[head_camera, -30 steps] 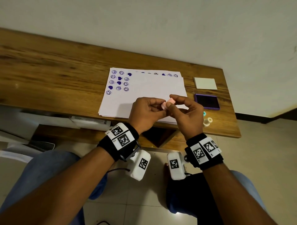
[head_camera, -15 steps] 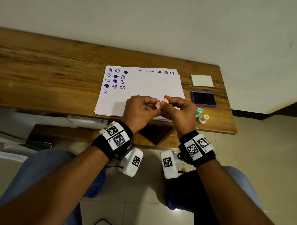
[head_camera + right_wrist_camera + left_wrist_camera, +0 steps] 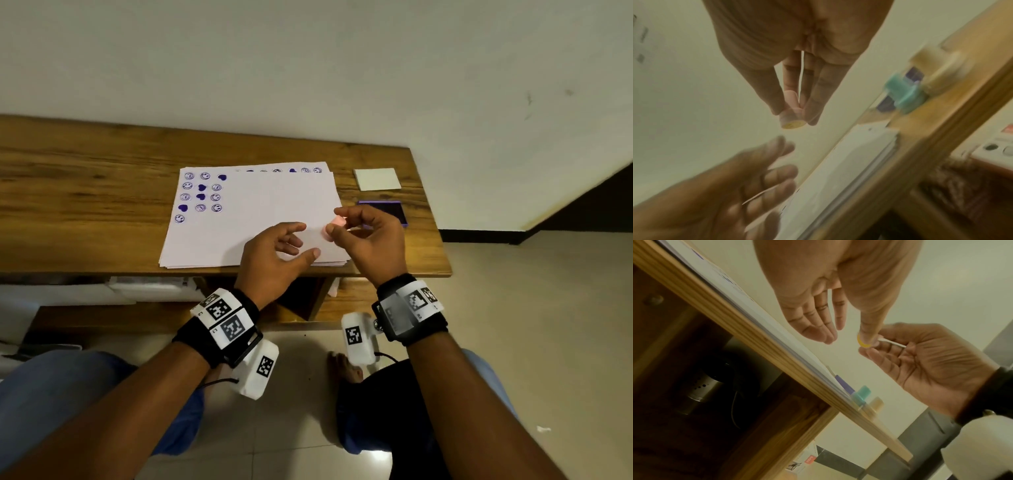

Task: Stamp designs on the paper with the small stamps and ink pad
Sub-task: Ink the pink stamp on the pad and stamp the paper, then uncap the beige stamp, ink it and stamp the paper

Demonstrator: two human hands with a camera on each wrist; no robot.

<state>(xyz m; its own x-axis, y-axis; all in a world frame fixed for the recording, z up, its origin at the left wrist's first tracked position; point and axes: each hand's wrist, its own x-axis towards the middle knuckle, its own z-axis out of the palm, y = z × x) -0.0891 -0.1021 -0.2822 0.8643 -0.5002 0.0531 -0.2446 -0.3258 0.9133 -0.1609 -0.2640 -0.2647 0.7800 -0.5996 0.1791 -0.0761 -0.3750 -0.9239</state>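
My right hand [image 3: 334, 225] pinches a small pink stamp [image 3: 339, 221] above the near right corner of the white paper stack [image 3: 274, 205]. In the right wrist view the pink stamp [image 3: 791, 112] points its yellowish face down between thumb and fingers. The left hand [image 3: 305, 240] hovers just left of it, fingers relaxed, holding nothing. Purple smileys and hearts fill the sheet's top left. The purple ink pad [image 3: 385, 210] lies uncovered behind my right hand.
The pad's white lid [image 3: 376, 179] lies at the back right of the wooden table [image 3: 85, 205]. A teal stamp [image 3: 861, 394] and a cream stamp [image 3: 876, 403] stand near the front right edge, hidden by my right hand in the head view.
The left hand has let go of the pink stamp and drawn back to the left with its fingers spread. The right hand keeps the stamp.
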